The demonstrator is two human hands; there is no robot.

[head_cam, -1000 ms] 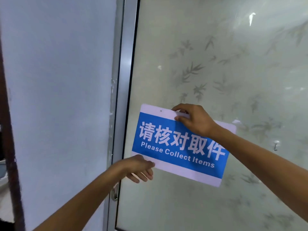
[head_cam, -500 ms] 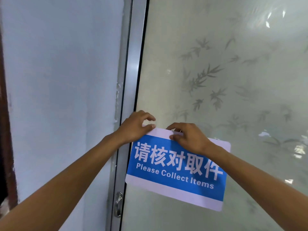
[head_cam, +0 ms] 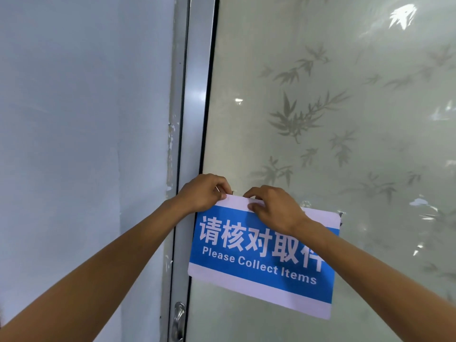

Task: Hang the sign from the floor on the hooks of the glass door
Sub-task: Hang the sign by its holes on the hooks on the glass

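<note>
Against the frosted glass door point(head_cam: 320, 144), items are listed from left. Painted wall point(head_cam: 74, 119): pale, chipped beside the metal door frame point(head_cam: 195, 95). Left hand point(head_cam: 203, 193): fingers pinched on the top-left corner of the sign point(head_cam: 246, 272). Right hand point(head_cam: 274, 208): fingers closed on the sign's upper edge. Sign: blue and white, held flat to the glass, tilted down to the right. Small hook point(head_cam: 341, 214): seen at the sign's top-right corner.

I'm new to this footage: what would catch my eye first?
The blue and white sign reading "Please Collect Items", tilted against the frosted glass door with its bamboo-leaf pattern. The left hand and right hand pinch the sign's top edge near its left corner.
</note>
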